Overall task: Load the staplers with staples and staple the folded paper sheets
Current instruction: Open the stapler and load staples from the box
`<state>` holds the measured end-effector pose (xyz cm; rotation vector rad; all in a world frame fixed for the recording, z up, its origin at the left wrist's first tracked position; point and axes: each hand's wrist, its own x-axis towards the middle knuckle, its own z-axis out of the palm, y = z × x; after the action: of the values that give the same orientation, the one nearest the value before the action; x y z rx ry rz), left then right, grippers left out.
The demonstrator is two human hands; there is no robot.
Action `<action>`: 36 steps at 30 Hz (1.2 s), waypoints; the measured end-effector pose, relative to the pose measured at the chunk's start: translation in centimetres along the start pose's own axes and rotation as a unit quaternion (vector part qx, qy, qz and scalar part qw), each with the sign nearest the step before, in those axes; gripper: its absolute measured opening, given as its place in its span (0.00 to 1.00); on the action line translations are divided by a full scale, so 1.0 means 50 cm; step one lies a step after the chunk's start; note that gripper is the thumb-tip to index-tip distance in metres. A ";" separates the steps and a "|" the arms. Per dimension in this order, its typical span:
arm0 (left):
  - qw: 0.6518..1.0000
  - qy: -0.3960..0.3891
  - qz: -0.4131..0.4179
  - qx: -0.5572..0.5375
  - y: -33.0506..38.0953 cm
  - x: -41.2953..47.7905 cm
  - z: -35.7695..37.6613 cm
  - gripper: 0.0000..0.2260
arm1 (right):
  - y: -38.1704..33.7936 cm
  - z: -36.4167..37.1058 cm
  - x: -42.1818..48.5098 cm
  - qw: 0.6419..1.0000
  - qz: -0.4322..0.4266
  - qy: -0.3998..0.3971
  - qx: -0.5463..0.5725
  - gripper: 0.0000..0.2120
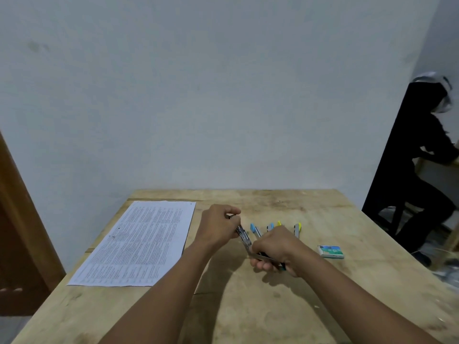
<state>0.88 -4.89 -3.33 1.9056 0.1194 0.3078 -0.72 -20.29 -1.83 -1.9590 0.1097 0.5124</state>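
Landmark for all placings: open stapler (246,240), held above table (248,306) near its middle.

Nearest: right hand (275,249), just nearer than and right of stapler's hinge. Closed round dark base half; fingers curled beneath, thumb over. Metal edge of base showing under the knuckles.

Next: stapler itself, swung open. Long axis of raised half running from hinge at right hand up, away and leftward to left hand. Metal channel facing upward-right; loaded or bare, cannot tell.

Next: left hand (218,225), at far-left end of stapler. Pinched shut on tip of raised half, thumb and forefinger meeting over it.

Left of stapler, apart from both hands: printed paper (139,242), flat, seemingly unfolded, long side running away from viewer.

Right of stapler, beyond right hand, near: staple box (331,251), lying flat, apparently closed.

Beyond stapler, just behind right hand: row of small staplers — blue (253,227), second blue (270,226), yellow (279,222) mostly hidden by knuckles, yellow-green (297,227).

Judgement: loading step under way, stapling not begun. Box on right-hand side, so right hand nearer to it, yet occupied with base; either hand must release before fetching staples. Strip to go in along channel's axis, hinge to tip.
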 end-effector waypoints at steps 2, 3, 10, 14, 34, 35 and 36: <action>1.000 -0.003 0.001 0.001 -0.005 0.000 0.003 0.11 | 0.004 0.001 0.004 1.000 -0.003 0.003 0.027 0.06; 1.000 -0.006 -0.006 -0.006 -0.007 0.000 0.002 0.12 | 0.006 -0.001 0.005 0.999 0.001 0.001 0.053 0.06; 0.949 0.011 -0.104 -0.299 -0.012 -0.017 0.002 0.12 | 0.001 -0.003 -0.014 0.979 -0.021 0.042 0.199 0.04; 0.720 0.093 -0.241 -0.644 -0.008 -0.028 0.051 0.07 | -0.015 0.003 -0.014 0.964 -0.187 0.189 0.020 0.15; 0.914 -0.018 -0.266 -0.306 0.007 -0.100 0.178 0.09 | -0.024 -0.088 -0.061 0.865 -0.363 0.341 -0.066 0.09; 0.971 -0.015 -0.189 -0.147 -0.001 -0.109 0.193 0.09 | -0.025 -0.091 -0.063 0.867 -0.359 0.342 -0.057 0.09; 0.995 -0.029 -0.086 0.032 -0.011 -0.124 0.209 0.10 | -0.020 -0.095 -0.066 0.869 -0.354 0.343 -0.052 0.08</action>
<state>-2.19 -15.60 -8.15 1.9509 0.2552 0.1335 -1.95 -24.56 1.99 -2.0264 -0.1958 -0.6823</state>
